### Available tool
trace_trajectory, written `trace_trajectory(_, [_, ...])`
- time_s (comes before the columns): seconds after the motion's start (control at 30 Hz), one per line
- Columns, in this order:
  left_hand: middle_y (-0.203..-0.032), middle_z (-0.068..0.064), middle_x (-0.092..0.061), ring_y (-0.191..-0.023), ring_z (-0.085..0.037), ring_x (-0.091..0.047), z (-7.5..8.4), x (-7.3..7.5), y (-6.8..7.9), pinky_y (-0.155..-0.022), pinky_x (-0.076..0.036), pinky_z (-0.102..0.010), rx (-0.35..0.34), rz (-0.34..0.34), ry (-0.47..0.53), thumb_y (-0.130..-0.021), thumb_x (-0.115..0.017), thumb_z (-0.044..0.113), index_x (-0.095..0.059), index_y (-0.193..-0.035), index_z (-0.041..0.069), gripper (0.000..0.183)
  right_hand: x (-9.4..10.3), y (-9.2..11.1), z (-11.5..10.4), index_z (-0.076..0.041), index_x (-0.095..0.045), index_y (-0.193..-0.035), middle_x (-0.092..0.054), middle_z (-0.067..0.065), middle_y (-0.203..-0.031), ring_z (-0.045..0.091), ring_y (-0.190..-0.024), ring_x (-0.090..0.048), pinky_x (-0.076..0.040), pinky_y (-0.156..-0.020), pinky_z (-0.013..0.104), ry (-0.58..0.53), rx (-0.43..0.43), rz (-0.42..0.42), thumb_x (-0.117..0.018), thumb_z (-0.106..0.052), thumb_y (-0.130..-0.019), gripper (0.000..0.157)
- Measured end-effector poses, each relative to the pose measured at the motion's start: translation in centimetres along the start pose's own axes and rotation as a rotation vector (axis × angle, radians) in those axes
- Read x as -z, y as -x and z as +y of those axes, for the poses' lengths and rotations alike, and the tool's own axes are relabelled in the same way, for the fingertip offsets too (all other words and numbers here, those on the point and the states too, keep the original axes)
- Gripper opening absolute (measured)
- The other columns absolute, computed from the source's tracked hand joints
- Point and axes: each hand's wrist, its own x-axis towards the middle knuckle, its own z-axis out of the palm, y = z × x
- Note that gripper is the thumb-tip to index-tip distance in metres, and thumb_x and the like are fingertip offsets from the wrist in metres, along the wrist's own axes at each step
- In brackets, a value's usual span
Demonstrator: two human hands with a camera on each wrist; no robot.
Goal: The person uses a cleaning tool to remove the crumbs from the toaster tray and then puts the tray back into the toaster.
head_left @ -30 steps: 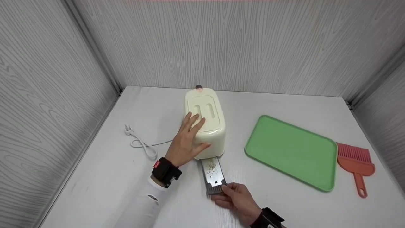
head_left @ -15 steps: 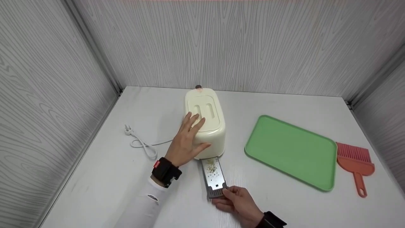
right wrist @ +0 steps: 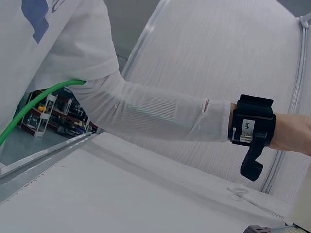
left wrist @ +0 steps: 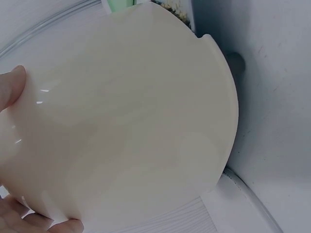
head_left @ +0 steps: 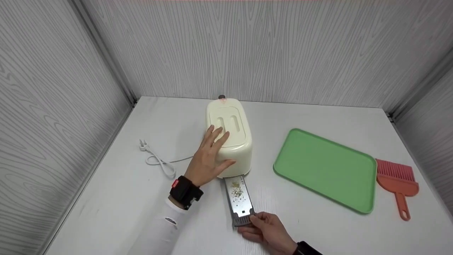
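Note:
A cream toaster [head_left: 236, 161] with a closed lid stands mid-table. My left hand [head_left: 206, 161] rests on its near end, fingers spread over the top and thumb against the end face. From the toaster's base a crumb tray [head_left: 241, 205] sticks out towards me, its inner end hidden inside. Yellowish crumbs [head_left: 237, 192] lie scattered on its shiny metal. My right hand [head_left: 270, 230] pinches the right corner of the grey tray handle. In the left wrist view the toaster's end wall [left wrist: 131, 116] fills the picture between thumb and fingertips [left wrist: 68, 226].
To the right lies a green tray [head_left: 325, 170], beside a red brush with a dustpan [head_left: 403, 187]. The toaster's white cord and plug [head_left: 161, 159] are on the left. Wood-grain panels [head_left: 247, 53] enclose the table at the back and sides.
My right hand has drawn the crumb tray a little further out of the toaster, towards me. My left hand and the toaster have stayed in place.

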Motion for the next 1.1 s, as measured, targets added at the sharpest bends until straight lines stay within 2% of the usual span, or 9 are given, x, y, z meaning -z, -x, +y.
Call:
trace_trajectory(0.33, [-0.157, -0.022, -0.043, -0.153, -0.043, -0.026, -0.2, -0.1, 0.0, -0.124, -0.034, -0.049, -0.02, 0.011, -0.012, -0.087, -0.084, 0.04, -0.049, -0.151, 0.003, 0.082, 0.2, 0.4, 0.1, 0.011, -0.051, -0.113, -0.075, 0.026, -0.104, 0.024, -0.094, -0.078, -0.064, -0.086, 0.031, 0.056, -0.012, 0.0, -0.048, -0.006, -0.109, 0.017])
trace_trajectory(0.57, [-0.158, -0.02, -0.042, -0.155, -0.04, -0.024, 0.0, 0.1, 0.0, -0.125, -0.033, -0.047, 0.007, -0.01, -0.014, -0.089, -0.082, 0.042, -0.049, -0.152, 0.004, 0.081, 0.3, 1.0, 0.4, 0.012, -0.049, -0.115, -0.074, 0.026, -0.105, 0.025, -0.094, -0.078, -0.064, -0.086, 0.032, 0.022, -0.047, 0.014, -0.047, -0.005, -0.11, 0.018])
trace_trajectory(0.77, [-0.158, -0.021, -0.042, -0.154, -0.041, -0.024, 0.0, 0.0, 0.0, -0.124, -0.035, -0.048, 0.003, -0.009, 0.007, -0.089, -0.083, 0.039, -0.048, -0.152, 0.003, 0.08, 0.5, 1.6, 0.6, 0.013, -0.05, -0.115, -0.072, 0.029, -0.109, 0.027, -0.096, -0.077, -0.063, -0.089, 0.035, 0.001, -0.062, 0.021, -0.05, -0.005, -0.109, 0.019])
trace_trajectory(1.1, [-0.159, -0.02, -0.041, -0.155, -0.041, -0.023, 0.1, 0.1, 0.0, -0.124, -0.034, -0.049, -0.002, -0.005, 0.009, -0.088, -0.083, 0.038, -0.048, -0.153, 0.003, 0.081, 1.3, 2.5, 1.0, 0.011, -0.051, -0.112, -0.072, 0.032, -0.11, 0.029, -0.097, -0.077, -0.063, -0.089, 0.035, 0.012, -0.033, 0.006, -0.051, -0.006, -0.108, 0.018])
